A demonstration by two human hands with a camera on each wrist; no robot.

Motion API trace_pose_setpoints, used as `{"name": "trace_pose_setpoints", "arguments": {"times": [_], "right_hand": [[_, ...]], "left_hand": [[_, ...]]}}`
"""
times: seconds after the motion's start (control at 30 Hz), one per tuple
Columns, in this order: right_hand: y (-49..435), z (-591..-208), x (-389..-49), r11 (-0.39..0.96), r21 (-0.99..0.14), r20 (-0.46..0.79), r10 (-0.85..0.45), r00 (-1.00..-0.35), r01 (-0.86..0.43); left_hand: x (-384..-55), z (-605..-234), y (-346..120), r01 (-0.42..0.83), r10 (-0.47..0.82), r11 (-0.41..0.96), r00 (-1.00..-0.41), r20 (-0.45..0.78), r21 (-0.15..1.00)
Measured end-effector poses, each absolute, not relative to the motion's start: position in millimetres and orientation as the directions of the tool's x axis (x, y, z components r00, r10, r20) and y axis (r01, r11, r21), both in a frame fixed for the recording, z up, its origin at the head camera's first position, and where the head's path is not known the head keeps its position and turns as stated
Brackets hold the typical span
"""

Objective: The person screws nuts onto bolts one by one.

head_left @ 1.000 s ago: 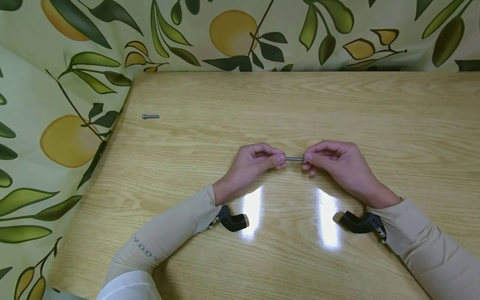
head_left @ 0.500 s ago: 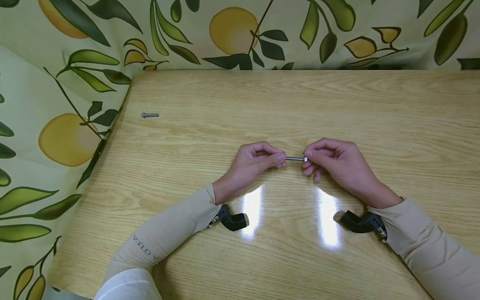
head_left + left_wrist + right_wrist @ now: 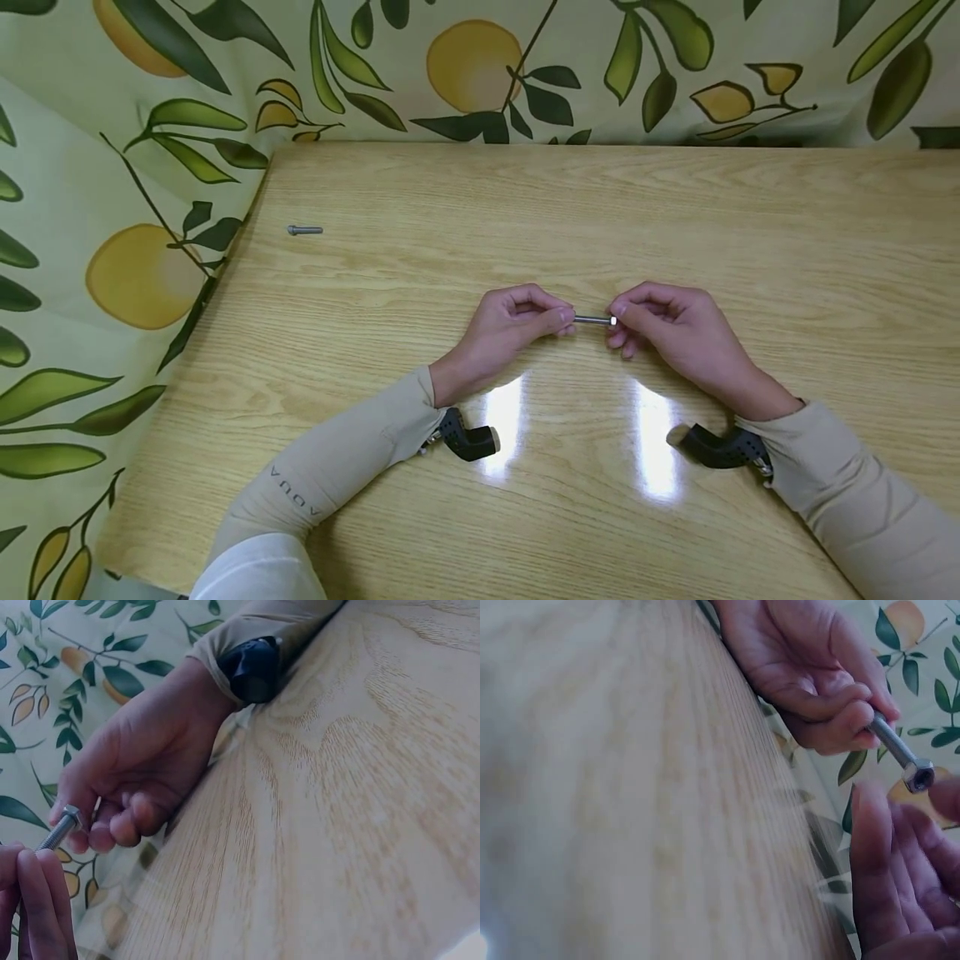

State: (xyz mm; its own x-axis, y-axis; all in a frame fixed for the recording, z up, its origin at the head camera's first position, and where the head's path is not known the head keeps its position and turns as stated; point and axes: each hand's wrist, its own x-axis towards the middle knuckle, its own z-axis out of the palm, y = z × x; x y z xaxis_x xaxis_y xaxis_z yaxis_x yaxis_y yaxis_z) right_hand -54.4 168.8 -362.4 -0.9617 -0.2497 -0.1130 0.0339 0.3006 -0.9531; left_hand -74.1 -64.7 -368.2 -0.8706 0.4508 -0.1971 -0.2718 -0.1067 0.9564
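Note:
In the head view my left hand (image 3: 517, 329) pinches a metal bolt (image 3: 592, 320) by one end, holding it level above the table. A hex nut (image 3: 919, 775) sits around the bolt's other end, its dark bore showing in the right wrist view. My right hand (image 3: 675, 321) has its thumb and forefinger at this nut, with its other fingers loosely curled below. The left wrist view has the nut overlapping the right fingertips (image 3: 79, 838). My left fingers hide the bolt's gripped end.
A second bolt (image 3: 305, 230) lies on the wood-grain table (image 3: 420, 217) at the far left. Patterned cloth (image 3: 360, 75) borders the table's back and left edges. Black wrist mounts (image 3: 468, 437) hang beneath both forearms, near two bright reflections.
The nut, mostly covered a second ago, now shows at the right fingertips. Those right fingers have shifted slightly around it. The left hand keeps its grip on the bolt.

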Motion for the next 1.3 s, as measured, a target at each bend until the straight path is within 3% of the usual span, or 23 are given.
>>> {"name": "trace_pose_setpoints", "arguments": {"times": [0.13, 0.33, 0.63, 0.93, 1.3], "right_hand": [[168.2, -364.8, -54.6, 0.286, -0.958, -0.069, -0.245, -0.967, -0.004], [171.8, -367.2, -54.4, 0.111, -0.992, 0.018, -0.303, -0.953, -0.054], [175.1, -363.5, -50.3, 0.046, -0.999, -0.013, -0.338, -0.941, -0.003], [172.5, -362.7, -51.7, 0.238, -0.971, -0.048, -0.299, -0.953, -0.026], [170.1, -364.9, -51.3, 0.321, -0.945, -0.041, -0.326, -0.944, -0.069]], "left_hand": [[-74.3, -369.0, -64.6, -0.279, 0.455, -0.117, -0.868, -0.198, 0.953], [-74.8, -369.6, -64.4, -0.273, 0.453, -0.122, -0.871, -0.191, 0.954], [-74.7, -368.3, -64.2, -0.284, 0.455, -0.132, -0.869, -0.197, 0.95], [-74.8, -366.2, -64.8, -0.284, 0.452, -0.13, -0.87, -0.198, 0.95], [-72.6, -368.2, -66.4, -0.278, 0.458, -0.105, -0.865, -0.202, 0.955]]}}
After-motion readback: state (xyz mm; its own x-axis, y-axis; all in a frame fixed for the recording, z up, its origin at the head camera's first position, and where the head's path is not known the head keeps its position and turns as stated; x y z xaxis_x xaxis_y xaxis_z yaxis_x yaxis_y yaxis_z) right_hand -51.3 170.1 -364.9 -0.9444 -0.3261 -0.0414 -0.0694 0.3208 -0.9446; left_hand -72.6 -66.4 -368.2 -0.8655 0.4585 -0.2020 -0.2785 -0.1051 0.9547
